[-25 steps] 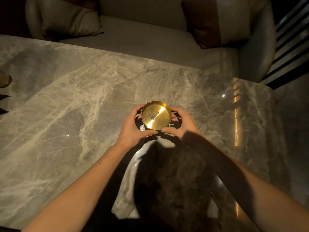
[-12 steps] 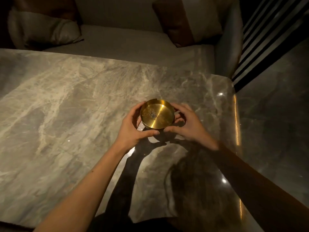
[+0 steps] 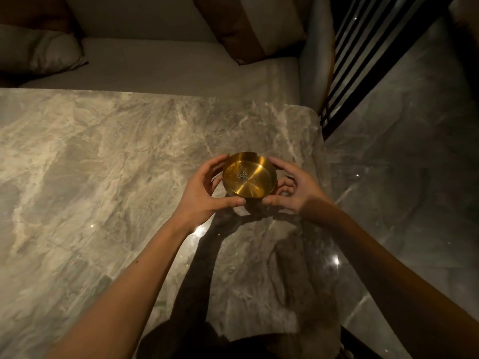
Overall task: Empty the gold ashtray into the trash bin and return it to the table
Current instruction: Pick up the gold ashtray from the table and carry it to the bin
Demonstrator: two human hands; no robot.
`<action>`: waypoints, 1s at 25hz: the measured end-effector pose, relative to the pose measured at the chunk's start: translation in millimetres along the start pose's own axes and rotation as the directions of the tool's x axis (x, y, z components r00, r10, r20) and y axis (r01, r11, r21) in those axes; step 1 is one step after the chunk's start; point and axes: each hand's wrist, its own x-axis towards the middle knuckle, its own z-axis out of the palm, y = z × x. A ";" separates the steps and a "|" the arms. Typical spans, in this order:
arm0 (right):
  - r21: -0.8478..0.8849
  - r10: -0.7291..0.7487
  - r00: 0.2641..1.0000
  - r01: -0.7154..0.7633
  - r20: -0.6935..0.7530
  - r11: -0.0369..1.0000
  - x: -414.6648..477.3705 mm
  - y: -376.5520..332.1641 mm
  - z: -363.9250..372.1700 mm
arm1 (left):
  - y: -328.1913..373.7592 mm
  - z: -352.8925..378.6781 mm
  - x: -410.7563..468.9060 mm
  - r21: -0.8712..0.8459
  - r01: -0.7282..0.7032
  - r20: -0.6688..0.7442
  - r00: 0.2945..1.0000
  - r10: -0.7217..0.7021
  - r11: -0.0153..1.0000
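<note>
A round gold ashtray with a small heap of grey ash at its centre is held just above the grey marble table, near the table's right edge. My left hand cups its left side, thumb under the near rim. My right hand cups its right side, fingers curled beneath it. The ashtray is upright and tilted slightly toward me. No trash bin is in view.
A pale sofa with cushions runs along the table's far side. Glossy dark marble floor lies to the right of the table edge. A black slatted screen stands at the upper right.
The ashtray has come up off the table in both hands. The view has swung to the right, bringing the table's right edge and the floor into sight.
</note>
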 end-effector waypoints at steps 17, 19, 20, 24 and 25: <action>-0.056 0.059 0.957 -0.078 -0.283 0.995 -63.8 67.4 -119.9 | -25.5 153.9 48.5 -0.076 0.155 0.163 0.976 -0.141 0.985; -0.039 0.081 0.959 -0.095 -0.270 0.995 -72.8 88.6 -156.8 | -28.9 195.2 53.0 -0.036 0.180 0.149 0.974 -0.173 0.983; -0.009 0.100 0.964 -0.106 -0.248 0.994 -78.1 100.4 -177.5 | -31.9 219.3 55.0 -0.022 0.202 0.130 0.972 -0.197 0.979; 0.078 0.132 0.970 -0.118 -0.202 0.990 -99.3 151.9 -242.6 | -48.1 304.7 60.8 -0.013 0.280 0.079 0.957 -0.278 0.960; 0.100 0.148 0.968 -0.130 -0.203 0.987 -105.1 166.6 -256.6 | -53.3 326.5 63.2 -0.014 0.304 0.074 0.950 -0.302 0.952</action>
